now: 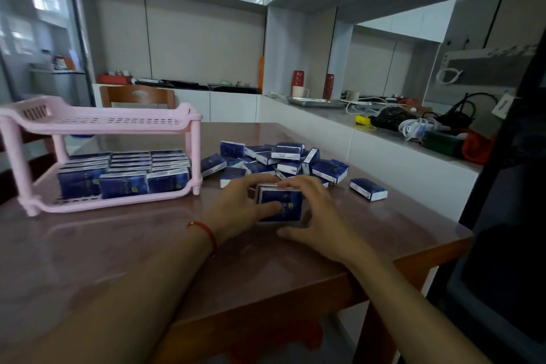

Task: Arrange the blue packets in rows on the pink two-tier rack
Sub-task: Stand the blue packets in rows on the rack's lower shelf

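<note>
Brown tabletop (118, 245) carries the pink rack (97, 124) at left, its lower tier packed. My left hand (236, 207) and right hand (316, 216) pinch a small stack of blue packets (280, 205), maybe two; uneven squeeze could spill them onto the far pile (280, 161).

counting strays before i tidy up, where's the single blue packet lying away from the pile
In the head view, the lone blue packet lies flat on the brown table, right of the loose pile and beyond the right hand.
</note>
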The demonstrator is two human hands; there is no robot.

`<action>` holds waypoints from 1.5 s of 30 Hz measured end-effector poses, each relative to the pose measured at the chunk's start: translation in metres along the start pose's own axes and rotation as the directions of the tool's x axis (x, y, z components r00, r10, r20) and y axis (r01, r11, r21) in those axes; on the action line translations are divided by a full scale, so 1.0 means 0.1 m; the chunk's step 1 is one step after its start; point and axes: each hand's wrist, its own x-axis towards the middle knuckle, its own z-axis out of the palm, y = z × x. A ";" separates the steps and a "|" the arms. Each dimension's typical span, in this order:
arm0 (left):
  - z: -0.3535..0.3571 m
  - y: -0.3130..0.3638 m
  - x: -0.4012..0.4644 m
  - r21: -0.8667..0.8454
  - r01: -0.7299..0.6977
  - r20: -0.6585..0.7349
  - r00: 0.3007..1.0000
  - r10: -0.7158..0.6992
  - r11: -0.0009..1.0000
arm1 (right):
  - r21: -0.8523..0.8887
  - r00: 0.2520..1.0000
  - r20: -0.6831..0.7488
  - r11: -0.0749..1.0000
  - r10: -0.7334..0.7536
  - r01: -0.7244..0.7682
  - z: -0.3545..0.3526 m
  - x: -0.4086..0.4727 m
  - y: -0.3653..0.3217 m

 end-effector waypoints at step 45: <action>-2.08 -0.87 -1.09 0.042 0.448 -0.760 0.595 -0.263 0.893 | 0.069 0.954 0.269 0.991 -0.128 0.114 2.04 2.09 -1.75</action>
